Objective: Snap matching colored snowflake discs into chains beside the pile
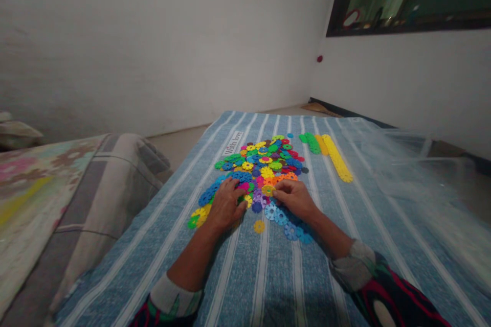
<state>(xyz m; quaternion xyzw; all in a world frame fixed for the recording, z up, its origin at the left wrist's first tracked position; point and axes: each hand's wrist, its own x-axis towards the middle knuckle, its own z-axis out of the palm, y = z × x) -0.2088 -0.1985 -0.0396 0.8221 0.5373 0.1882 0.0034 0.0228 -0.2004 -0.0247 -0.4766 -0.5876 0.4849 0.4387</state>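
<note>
A heap of flower-shaped plastic discs (264, 156) in many colours lies on the striped cloth. My right hand (295, 198) pinches a yellow-orange disc (268, 190) between thumb and fingertips at the near side of the heap. Over the left part of the heap, my left hand (225, 205) rests with its fingers apart, touching discs near some blue ones (207, 194); its palm side is hidden. Light blue discs (281, 216) lie in a row below my right hand. A single orange disc (259, 226) sits nearest me, between my wrists.
Overlapping rows of yellow discs (337, 158) and green discs (312, 144) lie at the back right. A blue striped cloth (245, 286) covers the table. Clear plastic (422, 179) stands along the right edge. Covered furniture (115, 173) is on the left.
</note>
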